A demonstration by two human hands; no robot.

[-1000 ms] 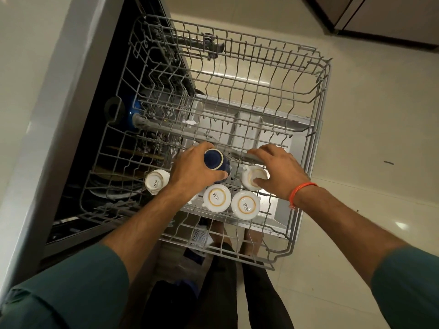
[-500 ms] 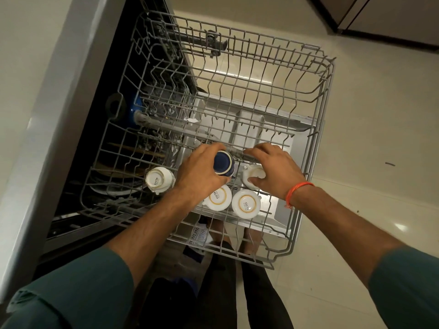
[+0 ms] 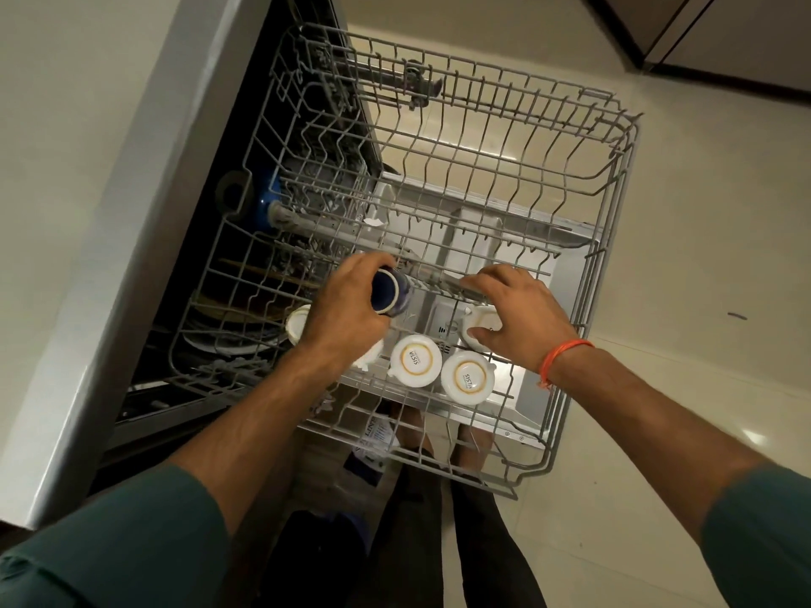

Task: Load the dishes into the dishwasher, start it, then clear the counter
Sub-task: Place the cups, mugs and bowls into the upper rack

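1. Step in hand, by my read: loading stage, cups going into the pulled-out grey wire upper rack (image 3: 583, 177) of the dishwasher; start + counter clearing not yet begun
2. Left hand (image 3: 346, 313) grips a dark blue ceramic cup w/ pale rim (image 3: 388, 294), fingers and thumb curled round its side, cup tilted, over the rack's mid-front row; can't tell if it rests on the wires yet
3. Right hand (image 3: 518, 313) is on a white ceramic cup (image 3: 476, 329) toward the rack's right side: fingers bent over its top, thumb against its near side, holding it, prob. steadying or seating it
4. Already placed along the front edge of rack, upside down: white cup w/ gold ring and printed base (image 3: 414, 359), and a second white gold-ringed cup (image 3: 467, 379) just beside it on the right, touching or nearly so. Another white cup at the left (image 3: 298, 324) is partly hidden behind the left wrist
5. Below the rack, in the tub: pale plates on the lower level (image 3: 219, 344), dim, hard to make out
6. Next move calls for (judgement): turn blue cup mouth down, seat it btw the tines in the free gap behind the two ringed cups, w/o knocking them; then let go of both cups
7. Risk: blue cup is tilted and close to its neighbours, ceramic on ceramic could chip; rear half of rack has room
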